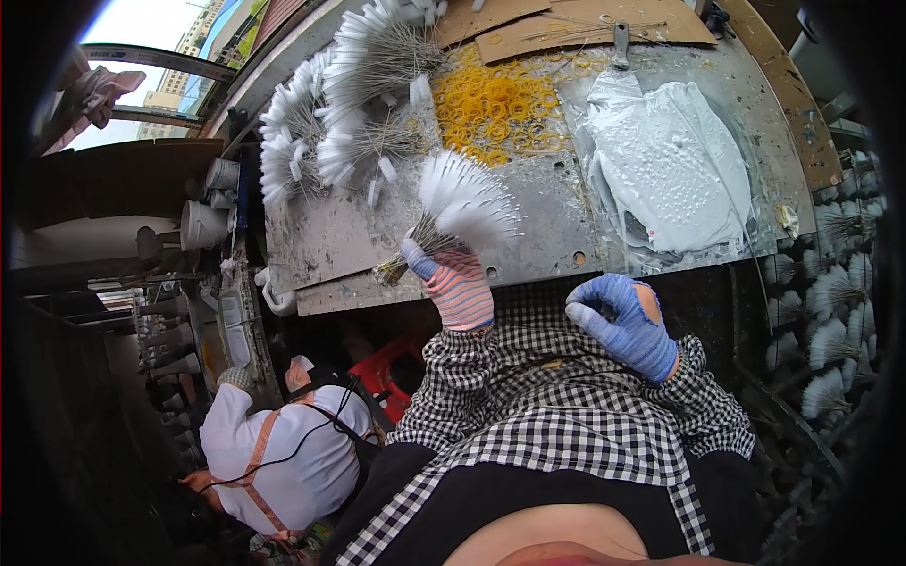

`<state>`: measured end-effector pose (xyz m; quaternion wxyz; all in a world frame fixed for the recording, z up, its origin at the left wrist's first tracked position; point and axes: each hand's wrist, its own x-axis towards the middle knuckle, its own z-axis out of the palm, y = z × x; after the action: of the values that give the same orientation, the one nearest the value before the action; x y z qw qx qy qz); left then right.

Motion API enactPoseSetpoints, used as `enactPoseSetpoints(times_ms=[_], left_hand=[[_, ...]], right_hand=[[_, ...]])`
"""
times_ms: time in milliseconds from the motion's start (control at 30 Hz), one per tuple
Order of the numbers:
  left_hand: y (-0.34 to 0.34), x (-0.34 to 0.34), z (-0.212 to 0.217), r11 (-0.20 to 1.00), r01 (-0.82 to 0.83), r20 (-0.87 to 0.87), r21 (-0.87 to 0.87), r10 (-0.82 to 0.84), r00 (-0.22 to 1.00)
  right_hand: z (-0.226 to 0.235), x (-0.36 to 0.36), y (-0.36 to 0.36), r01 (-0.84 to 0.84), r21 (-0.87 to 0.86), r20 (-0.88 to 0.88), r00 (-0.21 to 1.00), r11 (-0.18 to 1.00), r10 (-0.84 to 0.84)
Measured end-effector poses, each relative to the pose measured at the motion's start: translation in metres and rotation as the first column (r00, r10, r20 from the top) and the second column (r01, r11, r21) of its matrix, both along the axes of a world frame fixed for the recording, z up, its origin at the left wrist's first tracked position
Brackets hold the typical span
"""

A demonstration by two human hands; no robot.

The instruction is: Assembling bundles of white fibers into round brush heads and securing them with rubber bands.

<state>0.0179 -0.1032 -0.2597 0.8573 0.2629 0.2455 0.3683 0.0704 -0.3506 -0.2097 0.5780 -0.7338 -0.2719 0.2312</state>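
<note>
Left hand [460, 288], striped glove, gripping a fanned bundle [461, 209] of white-tipped sticks over the near edge of the bench [538, 236]. Right hand [628, 325], blue glove, curled near-right, holding nothing visible. Rubber bands [498, 104] far, more bundles [330, 123] far-left.

Both checked-sleeved forearms reach forward, the left hand [456, 283] in a striped glove closed in a grip, the right hand [625, 321] in a blue glove loosely curled, fingertips pinched.
</note>
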Motion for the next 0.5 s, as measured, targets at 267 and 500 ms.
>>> enactPoseSetpoints(times_ms=[267, 500], left_hand=[[-0.017, -0.035, 0.031, -0.512, 0.084, -0.054, 0.855, 0.073, 0.996], [-0.001, -0.088, -0.001, -0.379, 0.253, -0.166, 0.89, 0.249, 0.954]], right_hand=[[0.019, 0.029, 0.085, 0.035, 0.653, -0.699, 0.412, 0.757, 0.584], [-0.116, 0.03, 0.135, -0.218, 0.566, -0.047, 0.955, 0.795, 0.294]])
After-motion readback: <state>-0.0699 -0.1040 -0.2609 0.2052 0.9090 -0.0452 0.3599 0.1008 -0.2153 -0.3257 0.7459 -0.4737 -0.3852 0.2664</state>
